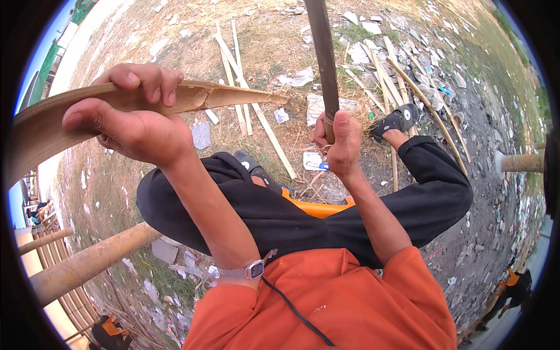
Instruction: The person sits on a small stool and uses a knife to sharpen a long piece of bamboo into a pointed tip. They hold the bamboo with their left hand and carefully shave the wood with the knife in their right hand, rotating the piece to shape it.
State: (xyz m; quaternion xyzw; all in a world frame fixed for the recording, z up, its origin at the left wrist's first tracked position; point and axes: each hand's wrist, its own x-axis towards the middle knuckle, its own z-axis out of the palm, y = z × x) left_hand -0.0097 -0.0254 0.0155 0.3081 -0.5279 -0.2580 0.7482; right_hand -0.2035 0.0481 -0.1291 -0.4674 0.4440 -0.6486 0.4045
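Note:
My left hand (146, 125) is closed round a wide split piece of bamboo (219, 96), fingers over its upper edge and thumb along the near side. The piece runs from the left rim and narrows to a ragged, splintered tip in front of me. My right hand (341, 140) makes a fist on the handle of a machete, thumb lying along it. The long dark machete blade (322, 52) points away from me past the top of the picture. Blade and bamboo tip are apart in the picture. The blade's far end is out of view.
Bamboo strips (256, 108) lie on the littered ground ahead, with more strips (388, 76) near my right sandal (402, 118). Thick bamboo poles reach in at left (96, 262) and right (522, 163). An orange seat (321, 208) shows between my legs. Another person (513, 294) is at far right.

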